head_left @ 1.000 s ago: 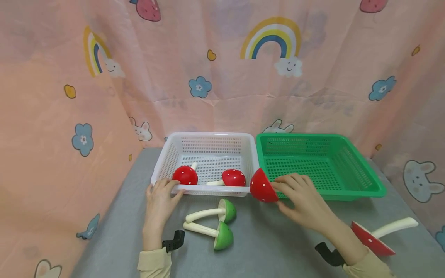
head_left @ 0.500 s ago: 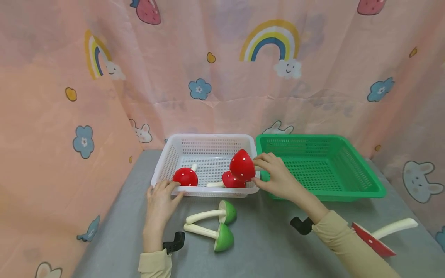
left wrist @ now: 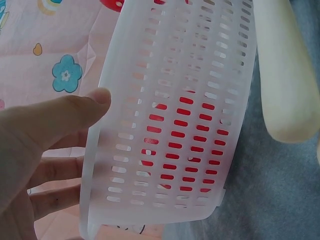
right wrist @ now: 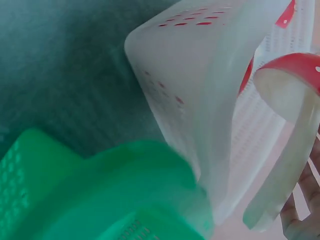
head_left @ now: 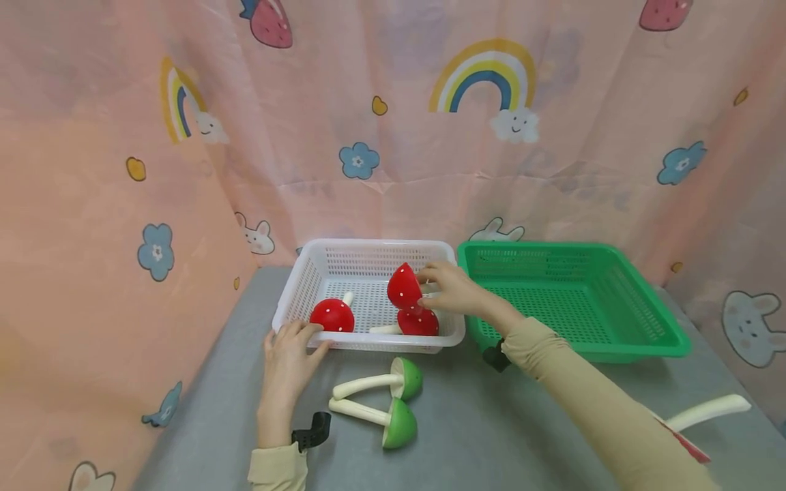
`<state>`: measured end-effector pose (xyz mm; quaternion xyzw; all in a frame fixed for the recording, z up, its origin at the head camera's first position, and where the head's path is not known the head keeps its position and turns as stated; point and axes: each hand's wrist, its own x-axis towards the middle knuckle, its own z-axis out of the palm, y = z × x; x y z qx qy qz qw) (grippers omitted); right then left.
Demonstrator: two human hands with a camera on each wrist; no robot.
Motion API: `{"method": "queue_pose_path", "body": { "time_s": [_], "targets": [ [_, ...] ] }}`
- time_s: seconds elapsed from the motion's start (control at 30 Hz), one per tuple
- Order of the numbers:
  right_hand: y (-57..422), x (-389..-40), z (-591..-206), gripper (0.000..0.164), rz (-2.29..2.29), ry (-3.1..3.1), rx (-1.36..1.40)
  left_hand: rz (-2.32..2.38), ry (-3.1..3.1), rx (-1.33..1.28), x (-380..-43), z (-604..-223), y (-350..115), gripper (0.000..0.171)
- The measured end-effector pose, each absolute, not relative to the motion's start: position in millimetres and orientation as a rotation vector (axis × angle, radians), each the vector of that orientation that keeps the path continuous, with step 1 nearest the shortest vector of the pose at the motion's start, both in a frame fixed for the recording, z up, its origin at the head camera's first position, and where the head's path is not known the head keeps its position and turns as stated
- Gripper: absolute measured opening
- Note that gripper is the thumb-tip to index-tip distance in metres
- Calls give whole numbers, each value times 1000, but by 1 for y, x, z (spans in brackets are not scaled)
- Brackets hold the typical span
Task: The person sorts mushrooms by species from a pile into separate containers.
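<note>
Head view: we have the left hand (head_left: 288,365) on the near left corner of the white basket (head_left: 393,341), thumb on the near side, fingers over the rim. Right hand (head_left: 451,290) pinches a red mushroom (head_left: 404,288) over the right part of that basket, cap facing left; we can't tell if it touches the right-hand mushroom (head_left: 419,323) below. Another spotted one, the left-hand mushroom (head_left: 332,316), lies near the left hand. Green basket (head_left: 652,312) sits just right of the white one. On the grey table (head_left: 510,436), near side, we see two green mushrooms (head_left: 400,424), stems left; a fourth red mushroom (head_left: 706,412) lies far right, partly behind the sleeve (head_left: 583,389). Pink cloth (head_left: 417,204) hangs on the far side. Left wrist: we get thumb and fingers gripping the rim, red showing through the slots, a pale stem (left wrist: 287,70) alongside. Right wrist: we see the held mushroom's pale underside and stem, fingers (right wrist: 311,192) beside the stem, hand partly cut off.
</note>
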<state>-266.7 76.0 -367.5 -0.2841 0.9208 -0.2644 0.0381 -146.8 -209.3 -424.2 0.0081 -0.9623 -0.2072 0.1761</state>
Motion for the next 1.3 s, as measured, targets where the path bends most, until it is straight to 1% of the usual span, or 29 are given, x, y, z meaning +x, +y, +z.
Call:
{"method": "queue_pose_path", "body": {
  "time_s": [0.17, 0.23, 0.4, 0.47, 0.67, 0.83, 1.07, 1.3],
  "targets": [
    [57, -280, -368, 46, -711, 2802, -873, -597, -2738, 37, -146, -423, -210, 34],
    [50, -284, -367, 44, -704, 2787, -877, -598, -2739, 40, -146, -423, -211, 34],
    [32, -291, -360, 20, -695, 2740, -938, -594, -2745, 42, -146, -422, -211, 35],
    [26, -291, -358, 15, -651, 2726, -967, -592, -2747, 43, -146, -422, -211, 36],
    [15, -288, -364, 21, -482, 2721, -978, -582, -2734, 35, -146, -423, -209, 34],
    [15, -287, -369, 25, -479, 2759, -941, -571, -2733, 33, -147, -423, -208, 34],
    [23, -287, -375, 24, -554, 2804, -1012, -571, -2738, 28, -148, -424, -210, 33],
    [38, -282, -371, 23, -568, 2875, -990, -563, -2722, 19, -148, -426, -211, 34]
  ]
}}
